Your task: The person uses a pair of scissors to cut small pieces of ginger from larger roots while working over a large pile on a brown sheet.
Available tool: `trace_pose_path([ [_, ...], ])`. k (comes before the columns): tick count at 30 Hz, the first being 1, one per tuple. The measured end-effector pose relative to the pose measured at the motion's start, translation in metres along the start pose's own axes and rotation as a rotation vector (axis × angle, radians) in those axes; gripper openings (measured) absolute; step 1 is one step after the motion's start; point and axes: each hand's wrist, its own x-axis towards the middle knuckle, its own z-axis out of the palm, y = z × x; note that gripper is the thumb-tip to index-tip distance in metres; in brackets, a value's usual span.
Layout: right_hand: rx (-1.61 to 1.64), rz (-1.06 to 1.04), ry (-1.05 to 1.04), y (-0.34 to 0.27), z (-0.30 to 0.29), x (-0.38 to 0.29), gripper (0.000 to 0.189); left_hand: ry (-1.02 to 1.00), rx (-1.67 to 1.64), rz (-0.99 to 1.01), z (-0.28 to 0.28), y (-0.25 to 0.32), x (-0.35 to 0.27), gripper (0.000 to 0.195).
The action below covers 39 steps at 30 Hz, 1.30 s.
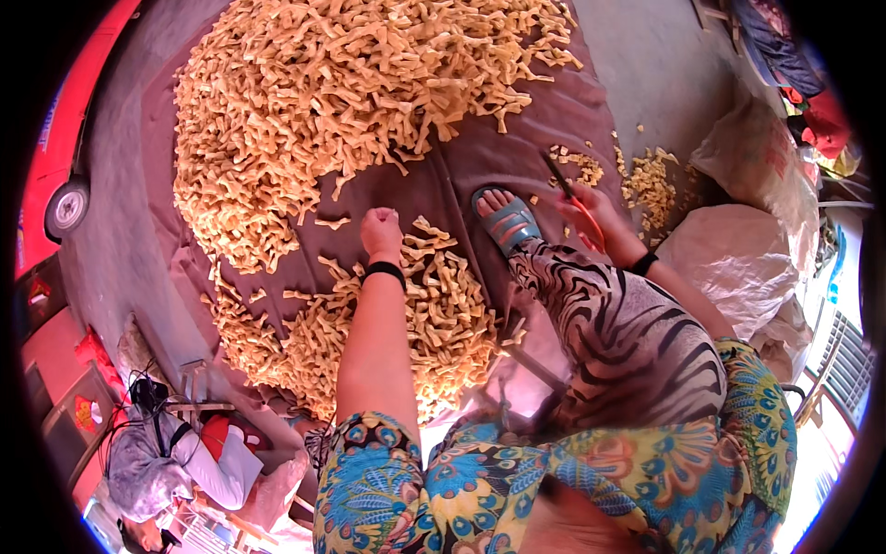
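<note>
My left hand (382, 234), fingers curled in, hangs over the dark cloth (374, 190) above a smaller pile of yellowish, knobbly pieces (443, 311); whether anything is inside it cannot be told. My right hand (597, 216) grips a pair of scissors (580, 208) with red handles and dark blades, which point up and left. A much larger heap of the same knobbly pieces (332, 83) spreads across the cloth beyond. One loose piece (333, 223) lies just left of my left hand. Small cut bits (581, 168) are scattered near the scissors, beside my sandalled foot (507, 216).
More cut bits (651, 183) lie on the floor at the cloth's right edge. Pale woven sacks (734, 256) stand at the right. A seated person (149, 450) is at the lower left, another person (824, 124) at the upper right. A red vehicle (62, 131) stands far left.
</note>
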Motion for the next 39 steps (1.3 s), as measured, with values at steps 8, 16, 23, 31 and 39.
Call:
trace_pose_path([
  [8,-0.501,-0.374,-0.353,-0.07,0.067,0.026,0.021,-0.742,-1.255,-0.099,-0.037,0.103,-0.072,0.014],
  [16,-0.766,-0.547,-0.43,-0.096,0.086,0.005,0.025,-0.743,-1.215,-0.067,-0.053,0.136,-0.103,0.013],
  [23,-0.933,-0.798,-0.337,-0.076,0.084,0.012,0.022,-0.794,-1.177,-0.093,-0.047,0.142,-0.115,0.01],
  [31,-1.133,-0.961,-0.267,-0.078,0.08,-0.003,0.018,-0.865,-1.234,-0.128,-0.039,0.148,-0.112,0.021],
  [39,-0.956,-1.028,-0.147,-0.072,0.092,0.001,0.02,-0.764,-1.244,-0.19,-0.039,0.152,-0.109,0.019],
])
